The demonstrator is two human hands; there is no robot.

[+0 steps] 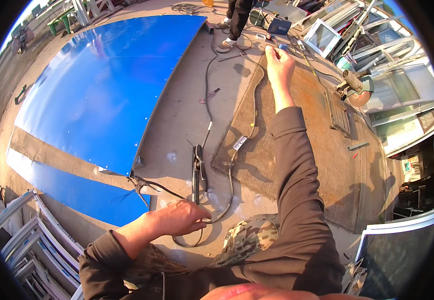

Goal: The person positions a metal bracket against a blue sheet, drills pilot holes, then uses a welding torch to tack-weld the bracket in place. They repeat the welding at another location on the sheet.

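Observation:
My left hand [183,218] is closed around a dark cable [231,172], low in front of my knees. Just beyond its fingers is a black ribbed handle with a clamp-like head [196,172], which looks like a welding electrode holder. A metal clamp [138,184] with a cable grips the near corner of a large blue sheet-metal panel [107,85]. My right arm reaches far forward over a brown mat [257,145]. The right hand [280,70] is closed with fingertips together; whatever it may hold is too small to make out.
A narrower blue strip [77,192] lies left. Pliers [210,95] rest on the concrete. An angle grinder [355,89] sits at right, near stacked window frames [397,85]. Ahead stands a person [236,22] beside a dark box [279,26]. White frames [37,245] lean at lower left.

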